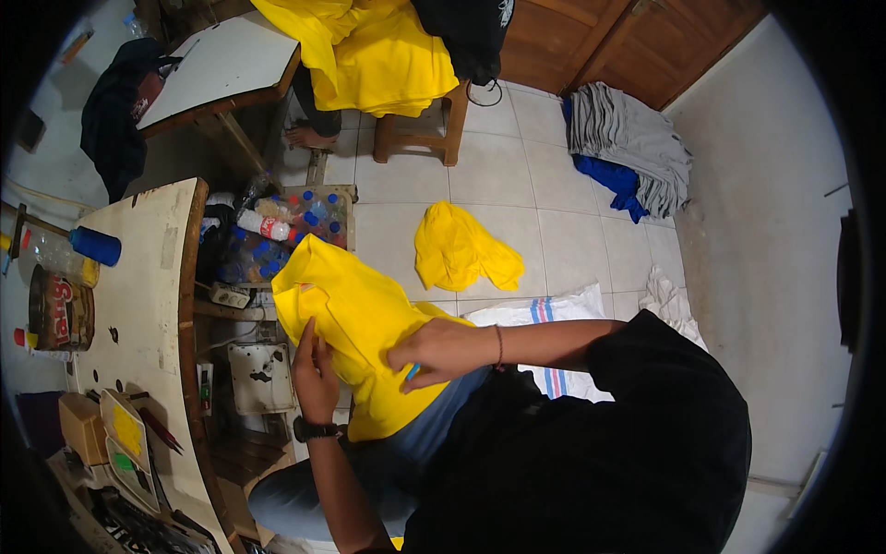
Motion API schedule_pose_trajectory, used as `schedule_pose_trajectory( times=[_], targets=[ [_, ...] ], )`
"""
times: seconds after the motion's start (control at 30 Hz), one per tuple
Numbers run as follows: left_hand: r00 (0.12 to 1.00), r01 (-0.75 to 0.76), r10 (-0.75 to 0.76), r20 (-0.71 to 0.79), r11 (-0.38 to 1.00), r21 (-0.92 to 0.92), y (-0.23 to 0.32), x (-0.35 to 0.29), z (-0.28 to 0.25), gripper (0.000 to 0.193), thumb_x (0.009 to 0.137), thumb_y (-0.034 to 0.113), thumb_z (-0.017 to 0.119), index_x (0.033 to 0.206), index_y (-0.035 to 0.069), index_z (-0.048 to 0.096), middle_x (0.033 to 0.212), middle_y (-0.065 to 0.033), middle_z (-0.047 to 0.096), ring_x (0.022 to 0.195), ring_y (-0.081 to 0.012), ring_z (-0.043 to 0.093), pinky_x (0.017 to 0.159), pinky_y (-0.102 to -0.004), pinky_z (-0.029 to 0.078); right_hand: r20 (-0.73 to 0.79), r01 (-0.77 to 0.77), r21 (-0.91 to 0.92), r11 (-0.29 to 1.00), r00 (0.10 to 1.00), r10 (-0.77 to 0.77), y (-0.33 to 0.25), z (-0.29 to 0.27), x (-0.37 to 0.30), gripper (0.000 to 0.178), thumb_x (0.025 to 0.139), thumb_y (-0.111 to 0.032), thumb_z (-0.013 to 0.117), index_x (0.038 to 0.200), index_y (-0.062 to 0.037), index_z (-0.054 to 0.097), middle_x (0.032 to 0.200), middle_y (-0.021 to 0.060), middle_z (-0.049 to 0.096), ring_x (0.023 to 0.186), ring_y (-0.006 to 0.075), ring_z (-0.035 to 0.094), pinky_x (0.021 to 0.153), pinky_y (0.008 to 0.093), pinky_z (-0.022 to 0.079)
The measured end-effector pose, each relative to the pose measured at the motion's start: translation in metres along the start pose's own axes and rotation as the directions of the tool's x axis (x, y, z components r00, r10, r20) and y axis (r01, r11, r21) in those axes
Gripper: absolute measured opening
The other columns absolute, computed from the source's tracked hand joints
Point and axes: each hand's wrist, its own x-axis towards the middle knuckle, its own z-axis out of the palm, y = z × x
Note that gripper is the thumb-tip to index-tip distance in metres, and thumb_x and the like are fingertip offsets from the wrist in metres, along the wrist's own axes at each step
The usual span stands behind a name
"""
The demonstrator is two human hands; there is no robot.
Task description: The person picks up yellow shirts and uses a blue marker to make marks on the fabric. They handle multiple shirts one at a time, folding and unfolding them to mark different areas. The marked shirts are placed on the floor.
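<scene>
A bright yellow garment [360, 323] lies across my lap, over my jeans, its far end raised beside the table edge. My left hand [316, 374], with a dark watch at the wrist, has its fingers closed on the garment's near left edge. Resting on the cloth, my right hand [438, 353] is curled around a small blue-ended tool [413, 372]. Most of that tool is hidden in the fingers, so its kind is unclear.
On my left stands a worn white table [148, 286] with a blue thread spool [95, 246] and small trays [125, 425]. Beyond are capped bottles [314, 217] and a stool [425, 138] under yellow cloth. A yellow garment [461, 249], white sack [577, 309] and grey clothes stack [628, 138] lie on the floor.
</scene>
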Motion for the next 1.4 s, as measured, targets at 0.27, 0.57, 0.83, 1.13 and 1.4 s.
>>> schedule_pose_trajectory(
  times=[0.27, 0.57, 0.83, 1.13, 1.4],
  targets=[
    [0.965, 0.058, -0.107, 0.24, 0.977, 0.204, 0.001, 0.042, -0.028, 0.016, 0.096, 0.011, 0.071, 0.109, 0.006, 0.063, 0.071, -0.0102, 0.066, 0.063, -0.0245, 0.065, 0.06, -0.0361, 0.048, 0.1, 0.036, -0.011, 0.999, 0.994, -0.035, -0.007, 0.007, 0.004, 0.015, 0.086, -0.013, 0.073, 0.096, -0.0039, 0.066, 0.09, 0.0153, 0.073, 0.088, 0.0371, 0.072, 0.072, 0.0453, 0.055],
    [0.996, -0.031, 0.04, -0.079, 0.994, 0.106, -0.01, 0.042, 0.018, 0.015, 0.089, 0.006, 0.078, 0.1, 0.004, 0.069, 0.073, -0.008, 0.065, 0.065, -0.0195, 0.063, 0.062, -0.0331, 0.049, 0.166, 0.019, -0.039, 0.999, 0.986, -0.012, -0.018, 0.008, 0.005, 0.018, 0.086, -0.01, 0.073, 0.102, -0.0035, 0.068, 0.094, 0.0134, 0.076, 0.092, 0.0337, 0.074, 0.076, 0.0416, 0.058],
    [0.995, 0.066, -0.064, -0.08, 0.997, 0.028, -0.007, 0.032, 0.016, 0.015, 0.093, 0.006, 0.078, 0.103, -0.001, 0.07, 0.078, -0.003, 0.063, 0.068, -0.0128, 0.057, 0.068, -0.0267, 0.05, 0.262, 0.023, -0.081, 0.996, 0.965, -0.001, -0.023, 0.016, 0.011, 0.017, 0.088, -0.009, 0.071, 0.103, -0.0019, 0.069, 0.095, 0.0161, 0.075, 0.092, 0.0341, 0.074, 0.077, 0.0422, 0.058],
    [0.966, 0.176, -0.22, -0.138, 0.945, -0.275, -0.022, 0.022, 0.006, 0.017, 0.088, 0.007, 0.084, 0.096, -0.001, 0.072, 0.08, -0.0008, 0.067, 0.071, -0.0066, 0.057, 0.065, -0.0239, 0.047, 0.176, 0.033, -0.048, 0.998, 0.984, -0.024, -0.017, -0.013, 0.059, 0.028, 0.088, -0.031, 0.077, 0.095, -0.0047, 0.071, 0.094, 0.0145, 0.067, 0.09, 0.0379, 0.068, 0.074, 0.0479, 0.053],
    [0.976, 0.029, -0.027, -0.214, 1.0, 0.006, -0.016, 0.023, 0.014, 0.018, 0.087, 0.007, 0.082, 0.099, 0.001, 0.071, 0.087, -0.0067, 0.065, 0.07, -0.0158, 0.058, 0.062, -0.0294, 0.047, 0.095, 0.294, -0.094, 0.951, 0.954, -0.285, 0.022, 0.01, 0.068, 0.042, 0.074, -0.036, 0.089, 0.091, -0.0015, 0.073, 0.137, 0.0168, 0.055, 0.134, 0.0376, 0.047, 0.11, 0.0527, 0.038]
  ],
)
